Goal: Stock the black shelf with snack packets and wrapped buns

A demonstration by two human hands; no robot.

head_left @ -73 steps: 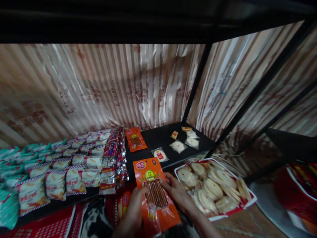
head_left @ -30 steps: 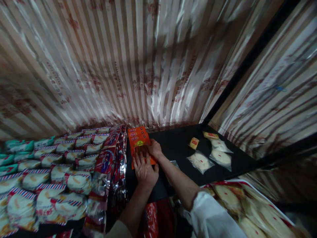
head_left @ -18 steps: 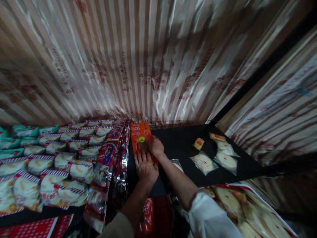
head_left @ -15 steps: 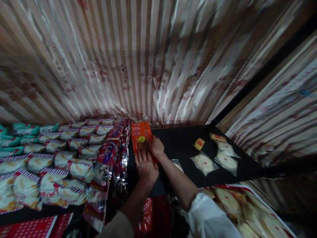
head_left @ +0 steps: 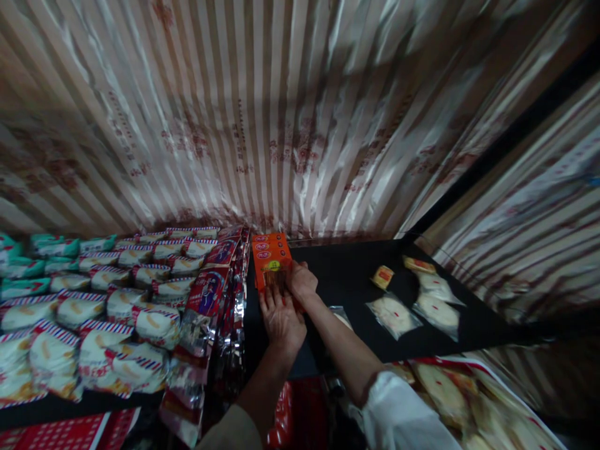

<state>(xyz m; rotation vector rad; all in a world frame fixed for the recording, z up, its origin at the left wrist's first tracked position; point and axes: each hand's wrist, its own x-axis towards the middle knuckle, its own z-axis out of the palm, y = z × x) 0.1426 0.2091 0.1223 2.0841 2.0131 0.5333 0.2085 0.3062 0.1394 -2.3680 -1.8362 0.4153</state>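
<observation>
A row of orange snack packets [head_left: 262, 247] with repeated logos overlaps toward the back of the black shelf. My left hand [head_left: 284, 322] lies on the near end of the front packet, its fingers stretched out and pressed against the brown printed part. Beside it, my right hand [head_left: 302, 284] grips the right edge of the packet with curled fingers; the thumb and fingertips are partly hidden. Immediately left of the orange packets, a column of dark red snack bags [head_left: 206, 294] with silvery edges overlaps closely.
White bags with striped edges [head_left: 117, 356] fill the left side, with green bags [head_left: 54, 247] behind. Flat round breads in clear bags [head_left: 394, 314] and a small yellow packet [head_left: 382, 277] lie right. A box of wrapped breads [head_left: 539, 415] stands lower right. Striped plastic sheeting [head_left: 300, 125] hangs behind.
The view has shifted slightly, so everything sits a little lower and farther right. Both hands stay on the front orange packet, with little change in their pose.
</observation>
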